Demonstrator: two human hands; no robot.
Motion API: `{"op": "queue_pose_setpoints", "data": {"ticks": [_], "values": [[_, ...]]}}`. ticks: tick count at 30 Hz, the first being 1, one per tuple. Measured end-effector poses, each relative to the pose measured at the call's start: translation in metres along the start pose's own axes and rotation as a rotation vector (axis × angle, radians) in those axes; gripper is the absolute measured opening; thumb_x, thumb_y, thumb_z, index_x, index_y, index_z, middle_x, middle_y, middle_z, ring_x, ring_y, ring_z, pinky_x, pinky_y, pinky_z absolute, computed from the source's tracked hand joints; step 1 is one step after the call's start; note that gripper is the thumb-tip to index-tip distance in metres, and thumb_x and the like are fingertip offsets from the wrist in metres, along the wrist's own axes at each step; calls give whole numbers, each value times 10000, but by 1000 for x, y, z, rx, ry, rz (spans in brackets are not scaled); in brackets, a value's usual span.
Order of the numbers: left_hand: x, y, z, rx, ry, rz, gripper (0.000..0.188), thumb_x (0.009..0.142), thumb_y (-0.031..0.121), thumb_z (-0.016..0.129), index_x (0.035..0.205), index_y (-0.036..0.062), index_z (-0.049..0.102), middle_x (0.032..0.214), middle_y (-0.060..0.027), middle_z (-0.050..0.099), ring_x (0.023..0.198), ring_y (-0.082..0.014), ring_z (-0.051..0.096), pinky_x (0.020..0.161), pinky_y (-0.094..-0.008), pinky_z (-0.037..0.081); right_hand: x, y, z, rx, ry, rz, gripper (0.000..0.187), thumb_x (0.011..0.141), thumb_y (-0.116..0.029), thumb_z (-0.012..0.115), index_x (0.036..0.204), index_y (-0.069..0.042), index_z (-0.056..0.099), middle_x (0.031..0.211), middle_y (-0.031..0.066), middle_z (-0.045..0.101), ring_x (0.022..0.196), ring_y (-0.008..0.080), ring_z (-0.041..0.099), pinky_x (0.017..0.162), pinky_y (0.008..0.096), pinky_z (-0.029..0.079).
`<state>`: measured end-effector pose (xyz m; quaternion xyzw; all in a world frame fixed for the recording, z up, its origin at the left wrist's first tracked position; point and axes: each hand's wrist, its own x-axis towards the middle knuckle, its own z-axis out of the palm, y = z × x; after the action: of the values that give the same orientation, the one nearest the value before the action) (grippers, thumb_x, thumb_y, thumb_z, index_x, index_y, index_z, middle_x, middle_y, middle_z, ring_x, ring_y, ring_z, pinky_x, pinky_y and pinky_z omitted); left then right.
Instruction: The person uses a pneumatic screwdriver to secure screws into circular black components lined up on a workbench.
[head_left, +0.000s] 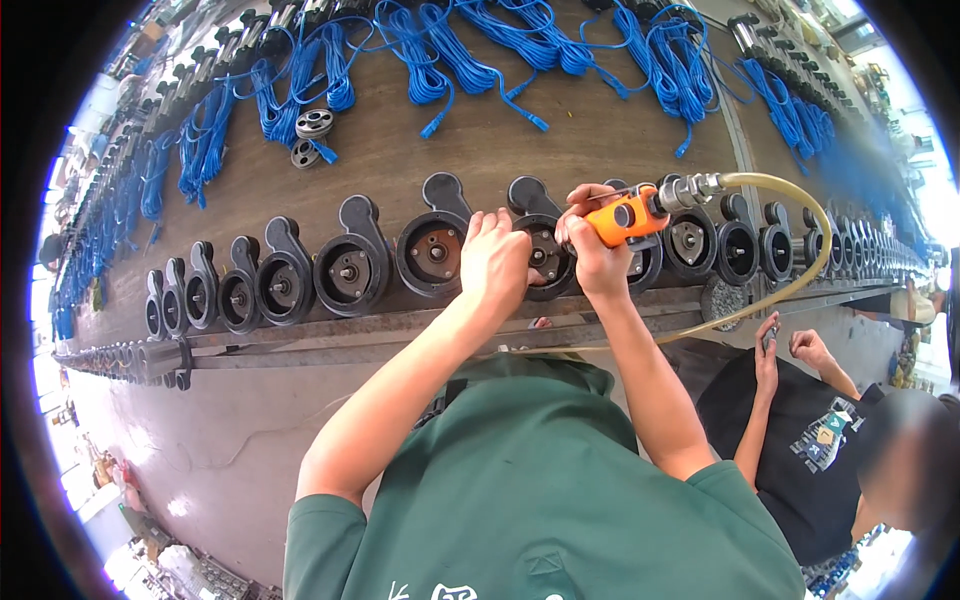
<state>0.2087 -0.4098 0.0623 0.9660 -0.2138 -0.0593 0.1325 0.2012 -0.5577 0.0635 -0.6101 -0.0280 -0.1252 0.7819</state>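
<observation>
My right hand (597, 255) is closed around an orange air-powered hand tool (627, 217), which has a metal fitting and a hose on its far end. The tool is held over a row of black round housings with rounded arms. Directly below it, one black housing (541, 285) shows its open face with a metal centre. My left hand (496, 262) has its fingers bent over the edge of this housing, on the left side. Its fingertips are partly hidden. Just left of that hand stands another housing (433, 254) with a brown inner plate and a central stud.
A yellowish hose (822, 235) curves from the tool down to the right. Bundled blue cables (470, 65) lie along the far side of the brown bench (370, 150). Two small metal wheels (312, 125) lie near them. At right, another person (800, 430) holds a small object.
</observation>
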Motion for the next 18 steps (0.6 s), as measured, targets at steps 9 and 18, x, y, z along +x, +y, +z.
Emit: {"op": "queue_pose_setpoints", "data": {"ticks": [9, 18], "values": [[-1, 4, 1, 19, 78, -1, 412, 560, 324, 857, 866, 67, 758, 1114, -174, 656, 1077, -305, 583, 1018, -404, 407, 10, -2, 2, 0, 3, -47, 218, 857, 16, 542, 1072, 16, 510, 728, 64, 564, 638, 140, 558, 634, 281, 486], [-1, 2, 1, -54, 117, 19, 374, 555, 313, 871, 775, 39, 741, 940, -155, 664, 1005, -301, 607, 1023, -422, 405, 30, -1, 8, 106, 17, -103, 209, 836, 41, 563, 1040, 14, 531, 770, 39, 594, 648, 105, 586, 618, 238, 490]]}}
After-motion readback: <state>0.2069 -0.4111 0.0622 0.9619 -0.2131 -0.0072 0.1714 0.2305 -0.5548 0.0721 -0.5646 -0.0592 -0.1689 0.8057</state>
